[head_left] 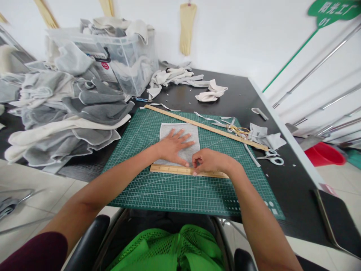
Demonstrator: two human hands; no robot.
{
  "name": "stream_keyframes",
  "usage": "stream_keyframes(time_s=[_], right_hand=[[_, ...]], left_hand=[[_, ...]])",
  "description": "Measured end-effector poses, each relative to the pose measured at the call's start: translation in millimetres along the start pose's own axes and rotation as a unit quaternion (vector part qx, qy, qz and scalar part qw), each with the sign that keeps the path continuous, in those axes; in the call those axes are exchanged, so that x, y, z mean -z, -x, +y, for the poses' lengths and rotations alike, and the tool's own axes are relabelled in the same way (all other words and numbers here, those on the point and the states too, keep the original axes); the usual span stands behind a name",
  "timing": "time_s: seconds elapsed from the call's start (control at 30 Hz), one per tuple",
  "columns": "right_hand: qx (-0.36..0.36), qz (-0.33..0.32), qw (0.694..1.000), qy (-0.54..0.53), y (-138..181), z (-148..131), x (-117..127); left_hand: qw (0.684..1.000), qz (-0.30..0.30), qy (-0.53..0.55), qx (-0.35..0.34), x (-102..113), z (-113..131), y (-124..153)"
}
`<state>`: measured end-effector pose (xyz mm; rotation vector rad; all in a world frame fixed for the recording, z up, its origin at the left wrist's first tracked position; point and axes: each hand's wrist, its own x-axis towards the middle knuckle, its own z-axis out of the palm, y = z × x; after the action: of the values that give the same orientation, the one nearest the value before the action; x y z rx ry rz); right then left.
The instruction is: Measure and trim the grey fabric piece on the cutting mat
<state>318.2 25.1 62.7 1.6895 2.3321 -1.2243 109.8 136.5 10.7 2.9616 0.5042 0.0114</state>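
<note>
My left hand (176,146) lies flat with its fingers spread on a light grey piece of fabric (166,131), pressing it to the green cutting mat (135,188). A short wooden ruler (169,169) lies along the near edge of the fabric. My right hand (210,161) is closed at the middle of this ruler, thumb and curled fingers against it; part of the ruler is hidden under the hand. Across the far side of the mat runs a long wooden ruler (205,127), touching or very near the fabric's far corner.
Grey and white fabric pieces are piled (76,109) at the left, by a full clear plastic bin (135,64). Gold-handled scissors (238,130), white-handled scissors (276,160) and scraps (258,131) lie at the right. A blue cutter (143,99) lies behind the mat; a phone (340,218) sits near right.
</note>
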Motion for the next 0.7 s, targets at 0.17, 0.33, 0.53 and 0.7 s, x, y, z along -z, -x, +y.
stream_keyframes(time_s=[0.17, 0.33, 0.53, 0.7], right_hand=[[0.000, -0.003, 1.000, 0.000, 0.2, 1.6, 1.2], [-0.010, -0.007, 1.000, 0.006, 0.2, -2.7, 0.8], [-0.014, -0.003, 1.000, 0.017, 0.6, -4.0, -1.0], [-0.011, 0.000, 1.000, 0.017, 0.2, -1.7, -1.9]], left_hand=[[1.000, -0.005, 0.005, 0.007, -0.7, 0.6, -1.4], [1.000, -0.010, 0.004, 0.006, -0.3, 1.5, -2.0], [1.000, -0.021, 0.008, 0.007, 4.3, 0.2, -1.5], [0.999, -0.031, 0.013, 0.036, 9.9, -6.8, 0.9]])
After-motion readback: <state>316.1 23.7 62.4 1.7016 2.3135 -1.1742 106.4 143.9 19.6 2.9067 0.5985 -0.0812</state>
